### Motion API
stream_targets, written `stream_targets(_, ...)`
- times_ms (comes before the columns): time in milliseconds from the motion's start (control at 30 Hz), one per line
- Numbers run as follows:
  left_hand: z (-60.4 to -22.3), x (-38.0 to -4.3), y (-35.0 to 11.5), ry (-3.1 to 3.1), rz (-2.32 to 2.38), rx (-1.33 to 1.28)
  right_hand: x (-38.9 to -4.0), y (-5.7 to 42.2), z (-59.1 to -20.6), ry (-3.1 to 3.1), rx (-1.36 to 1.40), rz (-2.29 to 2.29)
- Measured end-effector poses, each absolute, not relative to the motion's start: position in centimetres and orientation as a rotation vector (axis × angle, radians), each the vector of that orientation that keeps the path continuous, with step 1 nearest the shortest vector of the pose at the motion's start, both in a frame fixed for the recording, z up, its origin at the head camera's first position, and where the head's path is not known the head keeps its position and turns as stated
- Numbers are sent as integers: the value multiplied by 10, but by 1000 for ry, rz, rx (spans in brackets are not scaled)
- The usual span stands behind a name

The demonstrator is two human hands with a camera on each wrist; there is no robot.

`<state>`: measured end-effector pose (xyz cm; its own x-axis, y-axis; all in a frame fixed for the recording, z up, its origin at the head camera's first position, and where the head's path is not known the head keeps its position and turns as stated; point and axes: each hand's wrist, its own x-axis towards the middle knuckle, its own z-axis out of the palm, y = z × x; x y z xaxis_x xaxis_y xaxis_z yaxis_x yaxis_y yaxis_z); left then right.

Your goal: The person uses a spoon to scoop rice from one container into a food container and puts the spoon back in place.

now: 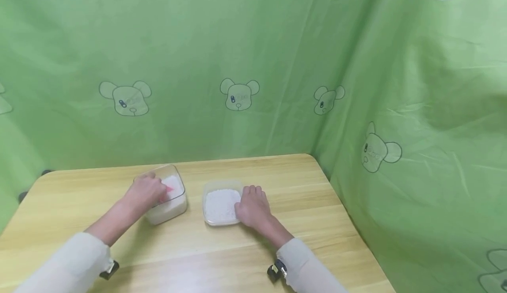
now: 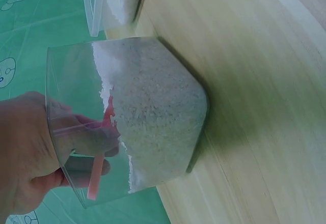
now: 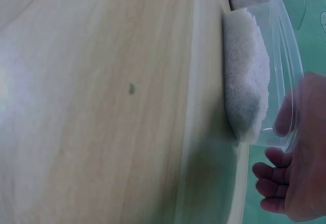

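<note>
Head view: the left hand reaches into a clear box of rice; the right hand is at a tub of white grains, just beside on the surface. Left wrist view: the left hand grips a pink scoop, touching the rice. Right wrist view: the right hand holds the tub's rim, thumb inside.

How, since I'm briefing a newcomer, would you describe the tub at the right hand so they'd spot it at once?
On the wooden table, look for the right hand. It holds the right side of the tub, clear and partly filled with white grains. Unlike the taller clear container to its left, the tub has no pink tool in it.
</note>
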<state>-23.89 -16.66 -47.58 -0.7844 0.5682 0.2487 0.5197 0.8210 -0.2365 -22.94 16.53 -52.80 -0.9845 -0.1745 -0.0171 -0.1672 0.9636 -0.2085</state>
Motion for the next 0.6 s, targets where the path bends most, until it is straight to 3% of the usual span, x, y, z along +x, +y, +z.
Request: stream_targets(600, -477, -239, -167, -2640, 196, -858, -229, 166, -531, 3091, -268, -307)
